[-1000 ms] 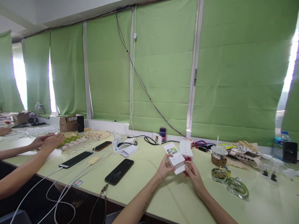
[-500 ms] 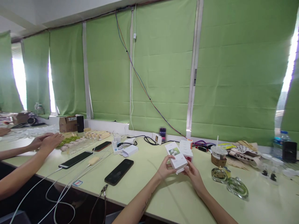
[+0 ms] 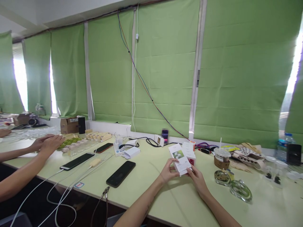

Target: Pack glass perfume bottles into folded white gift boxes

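A small white box (image 3: 180,160) with a picture of white flowers is held tilted above the table in front of me. My left hand (image 3: 169,171) grips its left side, thumb on the front face. At its lower right corner, the fingers of my right hand (image 3: 195,179) close on the box's edge. Just behind it stand more small white boxes (image 3: 188,147) in a row, one with a red side showing. To the right of my right hand lie two glass bottles, a round one (image 3: 222,177) and a larger greenish one (image 3: 240,190).
A black phone (image 3: 121,174), white cables and a charger block (image 3: 118,150) lie to the left. Another person's hands (image 3: 50,143) rest by green and pale pieces. A drink cup with straw (image 3: 222,157) and cloth (image 3: 247,156) are at right.
The white box has tipped slightly in my hands, so its lower edge shows differently. Both hands stay nearly in place, and the other person's hands have hardly moved.
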{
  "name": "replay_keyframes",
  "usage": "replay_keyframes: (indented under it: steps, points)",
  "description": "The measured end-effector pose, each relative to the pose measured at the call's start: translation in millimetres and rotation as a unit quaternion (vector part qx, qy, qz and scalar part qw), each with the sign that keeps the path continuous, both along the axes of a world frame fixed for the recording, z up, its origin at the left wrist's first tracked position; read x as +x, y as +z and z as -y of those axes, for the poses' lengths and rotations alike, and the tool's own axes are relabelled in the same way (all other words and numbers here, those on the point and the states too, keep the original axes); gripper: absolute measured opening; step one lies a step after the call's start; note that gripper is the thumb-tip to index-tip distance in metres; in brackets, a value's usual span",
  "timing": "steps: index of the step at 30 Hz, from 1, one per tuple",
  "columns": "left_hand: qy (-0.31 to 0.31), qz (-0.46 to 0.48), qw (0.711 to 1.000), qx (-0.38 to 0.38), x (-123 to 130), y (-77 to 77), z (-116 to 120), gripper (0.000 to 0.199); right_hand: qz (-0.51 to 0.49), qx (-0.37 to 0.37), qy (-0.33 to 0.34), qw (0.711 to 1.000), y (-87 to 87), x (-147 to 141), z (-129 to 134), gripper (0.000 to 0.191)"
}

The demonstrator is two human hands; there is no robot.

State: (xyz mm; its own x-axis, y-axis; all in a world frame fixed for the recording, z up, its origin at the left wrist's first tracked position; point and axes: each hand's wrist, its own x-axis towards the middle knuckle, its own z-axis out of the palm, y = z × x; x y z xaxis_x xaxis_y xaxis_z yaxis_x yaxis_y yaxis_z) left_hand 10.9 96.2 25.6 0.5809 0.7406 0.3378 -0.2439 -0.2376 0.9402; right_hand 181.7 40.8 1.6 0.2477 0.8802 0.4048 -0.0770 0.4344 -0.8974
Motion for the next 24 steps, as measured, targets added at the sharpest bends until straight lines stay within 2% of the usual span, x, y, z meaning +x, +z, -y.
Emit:
replay_keyframes:
  steps: [8, 14, 24]
  points:
    - [-0.002, -0.009, 1.000, 0.029, -2.1, -1.5, 0.2, 0.062, 0.008, 0.003, -0.005, 1.000, -6.8, 4.6, -5.7, 0.047]
    - [-0.007, 0.009, 1.000, 0.014, 0.6, -5.5, 1.6, 0.064, 0.007, 0.003, -0.016, 1.000, -4.7, 4.4, -4.5, 0.043]
    - [-0.005, 0.001, 0.999, 0.039, 1.7, -6.5, -1.3, 0.056, 0.002, -0.001, -0.020, 1.000, -8.5, 3.9, -8.2, 0.043]
